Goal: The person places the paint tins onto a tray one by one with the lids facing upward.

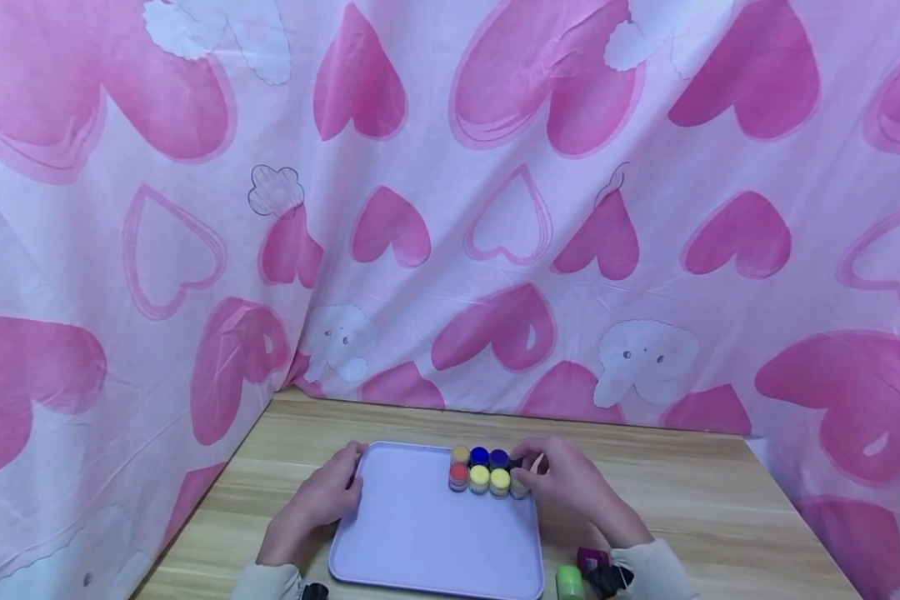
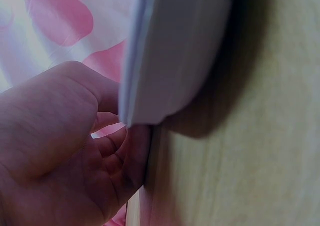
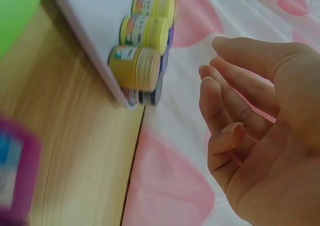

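A pale lavender tray (image 1: 435,542) lies on the wooden table. My left hand (image 1: 337,487) grips its left edge; in the left wrist view the thumb is at the rim and the fingers curl beneath it. Two rows of small paint jars stand at the tray's far right corner, among them a red jar (image 1: 458,477), a yellow jar (image 1: 479,477) and a blue-lidded jar (image 1: 479,456). Just beside them is my right hand (image 1: 562,471), holding nothing, fingers loosely bent. An ochre jar (image 3: 135,68) and a dark-lidded jar (image 3: 154,91) are nearest to it.
Off the tray's near right corner, a green jar (image 1: 569,582) and a purple jar (image 1: 592,560) are on the table (image 1: 690,517), close to the right wrist. A pink heart-patterned curtain (image 1: 495,208) hangs behind the table and along its left side.
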`<state>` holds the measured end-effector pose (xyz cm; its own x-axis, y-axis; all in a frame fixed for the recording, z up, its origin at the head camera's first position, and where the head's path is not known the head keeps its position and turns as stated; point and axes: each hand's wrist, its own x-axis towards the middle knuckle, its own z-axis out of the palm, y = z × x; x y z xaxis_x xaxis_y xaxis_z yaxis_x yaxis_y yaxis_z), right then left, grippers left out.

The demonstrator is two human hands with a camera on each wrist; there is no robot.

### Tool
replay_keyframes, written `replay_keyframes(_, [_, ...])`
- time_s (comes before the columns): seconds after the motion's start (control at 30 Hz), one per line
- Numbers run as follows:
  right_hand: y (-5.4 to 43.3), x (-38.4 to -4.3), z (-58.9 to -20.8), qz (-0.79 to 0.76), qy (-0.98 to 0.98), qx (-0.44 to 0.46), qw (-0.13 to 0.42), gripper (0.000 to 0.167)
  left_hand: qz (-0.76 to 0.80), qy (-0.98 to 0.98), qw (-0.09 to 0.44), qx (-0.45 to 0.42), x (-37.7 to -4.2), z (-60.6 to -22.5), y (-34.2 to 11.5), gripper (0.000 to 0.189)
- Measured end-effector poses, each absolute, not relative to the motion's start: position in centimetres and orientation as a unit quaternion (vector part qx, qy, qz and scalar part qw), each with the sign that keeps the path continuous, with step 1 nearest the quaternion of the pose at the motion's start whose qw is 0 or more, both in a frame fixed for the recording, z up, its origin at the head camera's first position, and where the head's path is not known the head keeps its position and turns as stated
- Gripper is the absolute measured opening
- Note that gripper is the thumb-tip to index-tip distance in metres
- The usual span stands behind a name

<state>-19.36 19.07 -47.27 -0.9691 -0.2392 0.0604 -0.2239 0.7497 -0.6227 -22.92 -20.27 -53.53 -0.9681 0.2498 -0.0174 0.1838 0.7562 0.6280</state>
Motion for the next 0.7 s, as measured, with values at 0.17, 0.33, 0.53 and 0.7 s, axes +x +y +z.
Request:
replay_keyframes(0.17, [20.7,-18.7,-47.2,-0.323,0.936,-0.140,0.006,0.018,0.329,0.936,0.055,0.110,-23.0,-53.6,-20.3,0.047])
replay_keyframes(0.33, [22.4,-17.9,-47.4,-0.328,0.934,-0.142,0.013,0.020,0.331,0.936,0.063,0.103,-23.3,-53.7,-20.3,0.048])
replay_keyframes(0.53, [24.6,-17.2,-48.0,-0.332,0.931,-0.148,0.044,0.023,0.329,0.936,0.068,0.104,-23.3,-53.9,-20.3,0.049])
replay_keyframes(0.7, [26.2,-16.4,-48.4,-0.335,0.929,-0.145,0.060,0.022,0.329,0.936,0.067,0.104,-23.3,-53.9,-20.3,0.049])
